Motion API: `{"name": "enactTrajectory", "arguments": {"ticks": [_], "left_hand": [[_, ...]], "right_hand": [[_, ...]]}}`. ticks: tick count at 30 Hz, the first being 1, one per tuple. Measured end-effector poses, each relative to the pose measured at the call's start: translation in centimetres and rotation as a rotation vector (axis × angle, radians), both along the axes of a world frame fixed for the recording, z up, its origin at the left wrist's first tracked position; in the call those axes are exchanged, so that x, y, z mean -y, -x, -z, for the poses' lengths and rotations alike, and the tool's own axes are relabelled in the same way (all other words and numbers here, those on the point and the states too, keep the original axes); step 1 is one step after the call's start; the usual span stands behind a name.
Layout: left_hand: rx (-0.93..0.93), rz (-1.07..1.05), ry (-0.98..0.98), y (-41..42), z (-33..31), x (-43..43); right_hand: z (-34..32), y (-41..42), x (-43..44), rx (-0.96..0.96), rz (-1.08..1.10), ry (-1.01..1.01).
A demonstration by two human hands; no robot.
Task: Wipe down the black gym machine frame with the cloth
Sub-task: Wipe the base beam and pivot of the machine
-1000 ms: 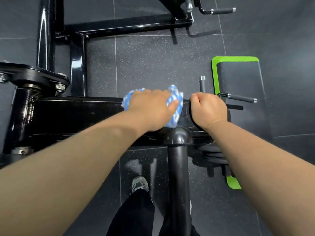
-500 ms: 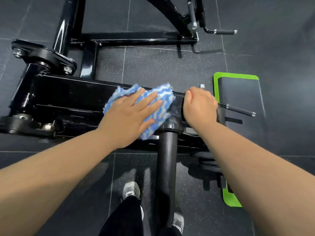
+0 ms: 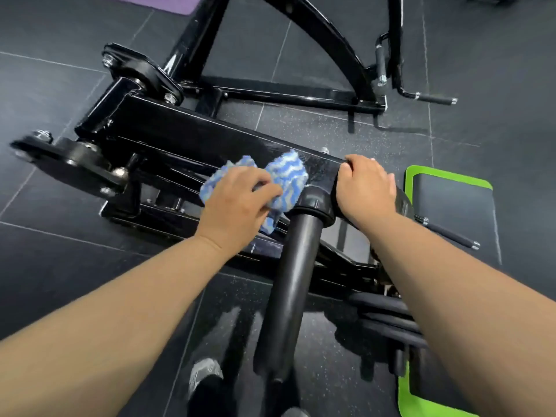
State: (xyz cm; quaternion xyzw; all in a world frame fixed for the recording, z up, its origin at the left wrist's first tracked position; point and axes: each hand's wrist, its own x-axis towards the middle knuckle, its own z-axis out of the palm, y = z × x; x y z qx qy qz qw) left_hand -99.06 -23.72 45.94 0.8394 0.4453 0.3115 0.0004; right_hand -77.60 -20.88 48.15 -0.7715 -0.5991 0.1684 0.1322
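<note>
Dark rubber tiles (image 3: 75,281) underfoot, our shoe (image 3: 204,371) at the bottom, and the round post (image 3: 288,281) climbs away from us to meet the beam (image 3: 186,130). Left hand (image 3: 237,203) has the cloth (image 3: 285,179) bunched up, fingers curled right into it, and the cloth sits on the beam's near edge, just left of the post's collar (image 3: 314,203). Right hand (image 3: 365,185) clamps the beam's right end, fingers hooked over its far edge; that's our brace.

To do this pass well, we'd spread the cloth flatter so more of it meets the metal. Then we press firmly and run long, overlapping strokes leftward along the top toward the bolts (image 3: 170,97). Work round the collar joint too, since grime likely hides there. Further off, the rest of the frame (image 3: 301,94) waits its turn, we reckon.
</note>
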Motion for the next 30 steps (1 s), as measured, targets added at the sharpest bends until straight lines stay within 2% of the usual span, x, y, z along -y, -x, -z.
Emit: {"name": "enactTrajectory", "arguments": {"ticks": [3,7,10,14,18,20,21,23,26,28,30], "left_hand": [[-0.150,0.123,-0.051,0.2,0.1,-2.2],[-0.330,0.258,-0.205,3.1,1.1,-4.3],[-0.360,0.130,-0.258,8.2,1.9,-5.1],[-0.292,-0.063,-0.334,10.3,3.1,-5.2],[-0.325,0.009,-0.388,6.3,4.4,-5.4],[-0.348,0.065,-0.446,5.4,4.4,-5.4],[-0.350,0.057,-0.489,5.9,4.4,-5.6],[-0.328,-0.021,-0.509,8.2,4.4,-5.9],[-0.276,-0.267,-0.486,12.0,5.1,-6.2],[-0.304,-0.372,-0.379,12.4,5.2,-5.7],[-0.240,-0.493,-0.239,11.3,4.6,-4.8]], "right_hand": [[-1.3,1.2,-0.7,-0.168,-0.044,-0.025],[-1.9,5.2,-2.8,-0.207,-0.160,-0.085],[-0.9,6.0,-3.9,-0.068,-0.213,-0.041],[-1.6,6.2,-5.1,0.236,-0.433,0.010],[-3.2,8.7,-4.6,0.497,-0.534,0.072],[-2.7,9.3,-4.2,0.503,-0.519,0.039],[-2.4,9.3,-4.3,0.429,-0.474,0.018],[-1.9,8.8,-4.7,0.300,-0.405,-0.026],[-1.6,8.8,-5.3,0.423,-0.421,-0.037],[-1.5,8.9,-5.1,0.430,-0.436,-0.070],[-1.7,8.9,-4.9,0.427,-0.450,-0.094]]}}
